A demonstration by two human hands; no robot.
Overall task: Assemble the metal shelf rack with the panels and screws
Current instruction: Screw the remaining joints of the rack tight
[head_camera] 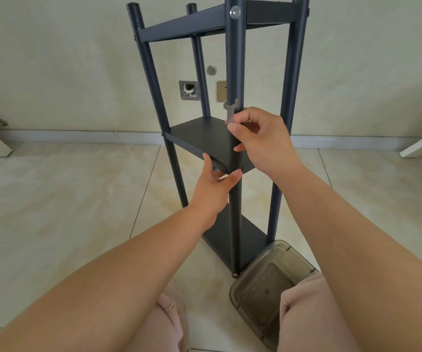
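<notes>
Dark metal rack [235, 72] upright on the tiled floor [65, 186], middle panel [199, 134] at the near post.
Right hand [260, 138] pinches a small wrench [230, 109]; left hand [216, 182], fingers loosely curled, props the panel's corner. Should that support slip, the panel could sag, misaligning its screw hole.

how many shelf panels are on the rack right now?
3. Top panel sits near the upper ends of the posts, middle panel at hand height, bottom panel just above the floor. Anything higher on the rack is out of frame.
</notes>
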